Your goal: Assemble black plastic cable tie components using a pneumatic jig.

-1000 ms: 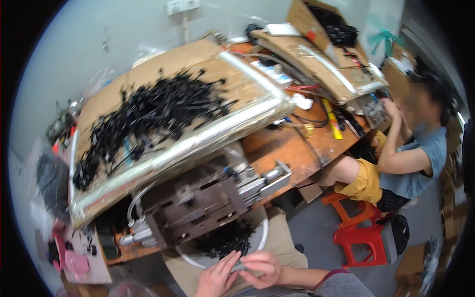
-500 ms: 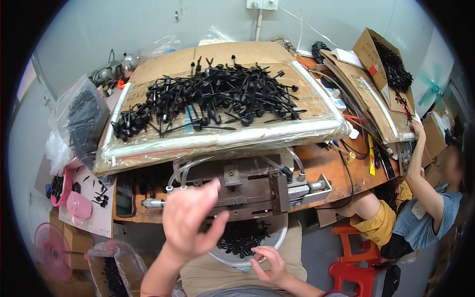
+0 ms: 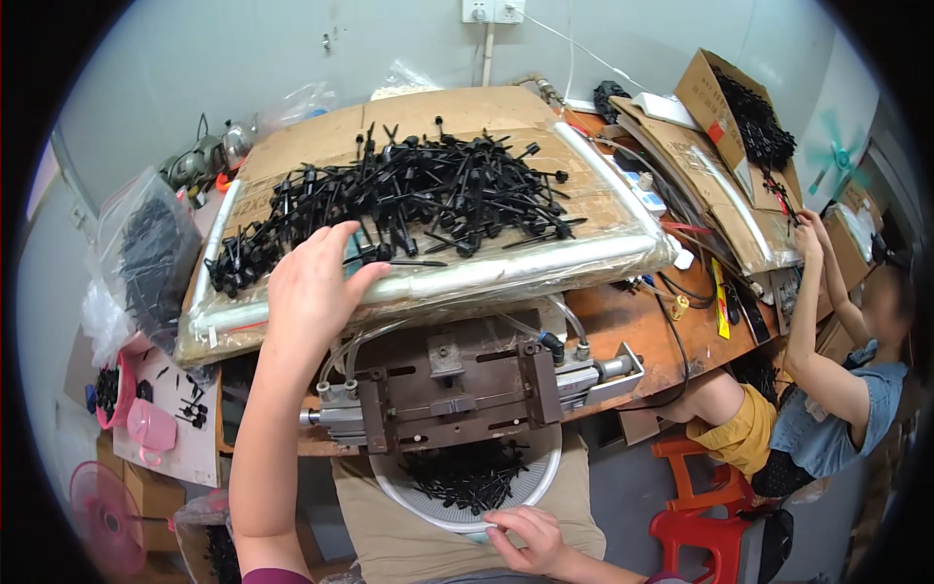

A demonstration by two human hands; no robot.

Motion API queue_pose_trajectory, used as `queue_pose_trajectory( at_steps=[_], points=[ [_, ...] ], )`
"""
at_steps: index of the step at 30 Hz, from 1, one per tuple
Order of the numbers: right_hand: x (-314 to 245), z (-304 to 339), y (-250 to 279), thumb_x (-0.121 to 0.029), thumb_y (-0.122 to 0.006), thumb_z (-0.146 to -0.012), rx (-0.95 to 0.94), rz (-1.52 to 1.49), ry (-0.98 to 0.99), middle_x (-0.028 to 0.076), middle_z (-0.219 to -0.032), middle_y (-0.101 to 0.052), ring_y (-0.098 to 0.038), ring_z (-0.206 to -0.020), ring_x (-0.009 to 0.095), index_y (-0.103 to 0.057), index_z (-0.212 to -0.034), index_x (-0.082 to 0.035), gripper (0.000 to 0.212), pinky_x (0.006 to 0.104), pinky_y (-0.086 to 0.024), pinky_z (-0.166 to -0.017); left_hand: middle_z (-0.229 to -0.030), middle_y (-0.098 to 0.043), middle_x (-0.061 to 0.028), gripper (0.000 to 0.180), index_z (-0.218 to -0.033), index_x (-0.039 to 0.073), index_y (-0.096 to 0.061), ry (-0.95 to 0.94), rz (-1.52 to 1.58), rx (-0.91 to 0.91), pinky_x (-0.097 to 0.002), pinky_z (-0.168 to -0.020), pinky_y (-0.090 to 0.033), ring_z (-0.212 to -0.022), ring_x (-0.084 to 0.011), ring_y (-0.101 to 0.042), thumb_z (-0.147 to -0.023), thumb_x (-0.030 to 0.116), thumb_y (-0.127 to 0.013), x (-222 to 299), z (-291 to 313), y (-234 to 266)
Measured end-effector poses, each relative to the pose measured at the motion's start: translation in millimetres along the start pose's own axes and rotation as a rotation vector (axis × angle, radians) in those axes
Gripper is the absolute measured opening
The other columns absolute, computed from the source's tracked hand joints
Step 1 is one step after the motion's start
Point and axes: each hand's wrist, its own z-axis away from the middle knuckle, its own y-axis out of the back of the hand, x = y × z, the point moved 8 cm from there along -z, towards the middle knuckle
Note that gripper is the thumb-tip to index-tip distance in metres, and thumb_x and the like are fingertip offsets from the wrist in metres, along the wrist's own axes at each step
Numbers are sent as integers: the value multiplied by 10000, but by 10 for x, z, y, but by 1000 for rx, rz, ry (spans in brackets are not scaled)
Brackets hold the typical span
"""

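My left hand [image 3: 316,282] reaches over the near left edge of a raised cardboard-covered board [image 3: 467,107], thumb and fingers apart with nothing seen between them. Its fingertips are at the near edge of a pile of black plastic parts [image 3: 409,190], which have thin tie-like tails and thicker heads. Low in front, my right hand [image 3: 530,540] is beside the near rim of a white basket [image 3: 550,477], fingers loosely bent and apart. More black parts [image 3: 472,477] lie in the basket on my lap. A brown metal fixture [image 3: 448,380] with air hoses stands between board and basket.
At right, another person [image 3: 837,389] handles black parts by a filled cardboard box [image 3: 715,97]. Red stools [image 3: 696,530] stand nearby. On the left are a bag of black parts [image 3: 151,253], a pink cup [image 3: 153,425] and a pink fan [image 3: 102,521].
My left hand has moved up and left from above the fixture to the pile. My right hand stays near the basket rim. The other person's second hand has come up to the box.
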Motion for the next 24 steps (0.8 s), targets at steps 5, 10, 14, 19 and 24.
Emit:
queue_pose_trajectory(
  at_steps=[5,10,14,19,24],
  points=[
    [-5,-44,1,18,-707,-788,8,-34,25,137,-881,-690,-676,-714,268,-656,-1045,12,262,334,-539,-626,-996,-713,-133,413,-1084,56,-696,77,44,-142,-387,-802,-518,-936,-298,-681,-790,335,-775,-60,-76,-180],
    [-60,-11,4,4,-684,-820,43,-39,81,145,-920,-674,-666,-753,274,-651,-1076,27,259,340,-540,-661,-924,-694,-144,344,-1045,35,-691,86,123,-233,-387,-748,-504,-841,-307,-662,-779,237,-774,-77,-122,-205],
    [-140,-17,131,6,-674,-835,145,-52,143,155,-947,-663,-653,-753,286,-636,-1088,50,260,348,-532,-648,-794,-577,-113,250,-998,-8,-663,-25,203,-181,-342,-655,-467,-688,-241,-576,-794,122,-726,-77,-156,-228],
    [-112,34,164,19,-666,-841,184,-65,169,158,-970,-658,-648,-771,295,-623,-1109,66,276,353,-523,-645,-776,-499,-79,146,-928,-33,-629,-41,201,-229,-309,-610,-402,-641,-173,-478,-830,70,-659,9,-143,-247],
    [-136,-42,350,20,-669,-842,221,-59,194,161,-995,-666,-653,-764,294,-625,-1113,61,278,356,-524,-636,-805,-480,-86,128,-954,-33,-596,-48,222,-256,-304,-626,-403,-665,-177,-474,-856,48,-611,105,-102,-224]
  ],
)
